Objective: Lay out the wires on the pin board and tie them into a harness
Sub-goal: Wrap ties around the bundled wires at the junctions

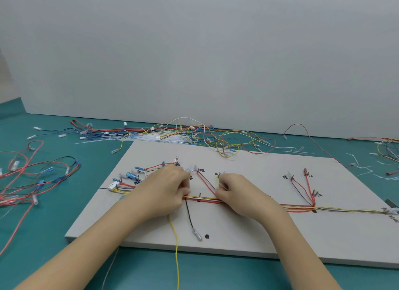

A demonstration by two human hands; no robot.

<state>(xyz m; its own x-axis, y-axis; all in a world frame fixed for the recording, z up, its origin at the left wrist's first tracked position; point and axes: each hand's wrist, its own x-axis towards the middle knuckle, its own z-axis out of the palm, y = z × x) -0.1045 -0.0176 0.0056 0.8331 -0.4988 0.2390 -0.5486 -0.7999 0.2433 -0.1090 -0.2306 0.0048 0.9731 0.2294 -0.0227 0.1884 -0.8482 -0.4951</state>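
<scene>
While both hands work mid-frame on the pin board, the left hand pinches the wire bundle and the right hand pinches a yellow wire.

Plain grey wall behind teal tabletop.

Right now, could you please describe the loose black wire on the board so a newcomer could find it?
Start at the white pin board. Between the hands, a black wire drops from the horizontal bundle toward the near edge. Unlike the yellow wire beside it, it ends on the board in a clear-sleeved terminal.
</scene>
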